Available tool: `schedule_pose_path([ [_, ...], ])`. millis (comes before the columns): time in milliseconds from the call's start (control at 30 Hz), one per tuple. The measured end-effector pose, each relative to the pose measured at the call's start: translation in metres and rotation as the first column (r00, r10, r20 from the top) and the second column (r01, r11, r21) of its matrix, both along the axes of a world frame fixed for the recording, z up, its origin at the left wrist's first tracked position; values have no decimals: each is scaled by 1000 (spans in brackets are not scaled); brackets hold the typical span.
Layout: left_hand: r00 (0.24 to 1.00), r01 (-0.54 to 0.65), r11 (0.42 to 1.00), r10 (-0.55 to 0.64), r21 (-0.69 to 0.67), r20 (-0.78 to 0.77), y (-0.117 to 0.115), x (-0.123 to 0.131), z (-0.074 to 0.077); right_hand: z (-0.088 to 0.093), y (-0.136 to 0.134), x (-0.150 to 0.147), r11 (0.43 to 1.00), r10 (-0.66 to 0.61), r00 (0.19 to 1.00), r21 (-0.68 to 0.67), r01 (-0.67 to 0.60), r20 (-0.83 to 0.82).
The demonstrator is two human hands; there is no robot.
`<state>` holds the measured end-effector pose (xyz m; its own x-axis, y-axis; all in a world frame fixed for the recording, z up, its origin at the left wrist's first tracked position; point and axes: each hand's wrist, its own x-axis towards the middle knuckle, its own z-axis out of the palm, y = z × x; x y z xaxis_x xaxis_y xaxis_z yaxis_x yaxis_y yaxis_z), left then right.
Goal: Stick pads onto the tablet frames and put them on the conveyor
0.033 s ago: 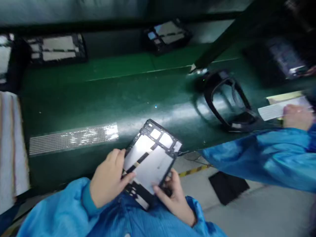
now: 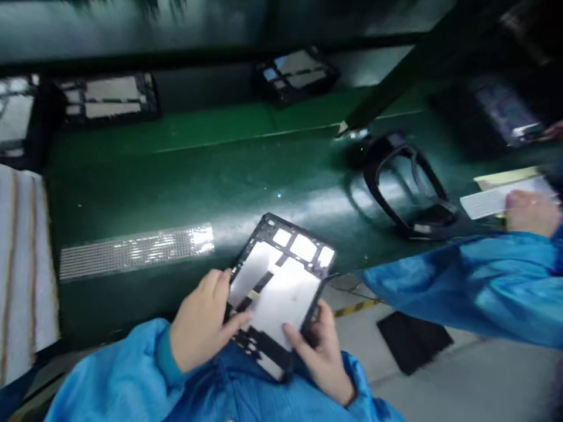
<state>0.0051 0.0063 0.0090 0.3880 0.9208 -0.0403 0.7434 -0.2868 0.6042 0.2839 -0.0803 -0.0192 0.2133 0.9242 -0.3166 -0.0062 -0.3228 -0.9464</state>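
Observation:
An open-backed tablet point(image 2: 285, 293) is held in front of my body at the bench's near edge, tilted, its silver inner plates, dark flex cable and black frame facing up. My left hand point(image 2: 211, 319) grips its left edge, thumb on top and fingers curled round the side. On the lower right edge, my right hand point(image 2: 319, 357) has its thumb on a silver plate and its fingers underneath. The tablet's underside is hidden. Beyond it lies a silvery strip sheet point(image 2: 136, 249) with fine ribbing, flat on the green bench point(image 2: 220, 176).
Several similar opened tablets point(image 2: 114, 97) rest along the back ledge. A black ring-shaped frame point(image 2: 372, 181) stands to the right. At far right a co-worker's hand point(image 2: 532, 211) holds a white ribbed strip. Striped cloth or padding point(image 2: 21, 269) lies left; a black mat point(image 2: 413, 340) is on the floor.
The tablet and both my hands have shifted slightly right and down in view, and the tablet's plates reflect more light. The background has shifted a little too; my grip is the same.

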Motion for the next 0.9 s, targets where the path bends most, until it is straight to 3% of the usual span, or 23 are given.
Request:
schedule_pose_path([
  [100, 991, -53, 994, 40, 93, 131, 24, 2, 23, 30, 88, 19, 990, -91, 996, 112, 91, -4],
  [167, 965, -185, 964, 140, 192, 223, 47, -12, 34, 46, 168, 9, 986, -25, 999, 164, 31, -37],
  [233, 936, -293, 919, 219, 265, 276, 71, -35, 38, 60, 260, -20, 985, 62, 998, 161, -63, 14],
  [333, 934, -312, 896, 229, 317, 274, 102, -68, 31, 77, 388, -82, 982, 157, 976, 77, -170, 151],
  [433, 946, -274, 899, 189, 341, 262, 117, -86, 16, 87, 476, -127, 970, 232, 936, 4, -242, 265],
  [533, 952, -235, 900, 138, 366, 272, 116, -87, 3, 93, 522, -146, 958, 270, 865, -31, -284, 424],
  [633, 950, -214, 898, 99, 386, 297, 109, -79, -2, 97, 541, -176, 937, 298, 772, -17, -349, 561],
  [767, 925, -242, 894, 95, 377, 368, 106, -71, -3, 100, 546, -268, 865, 428, 673, -58, -498, 603],
  [900, 849, -366, 889, 198, 274, 490, 106, -74, -5, 107, 548, -347, 829, 530, 672, -150, -539, 517],
])
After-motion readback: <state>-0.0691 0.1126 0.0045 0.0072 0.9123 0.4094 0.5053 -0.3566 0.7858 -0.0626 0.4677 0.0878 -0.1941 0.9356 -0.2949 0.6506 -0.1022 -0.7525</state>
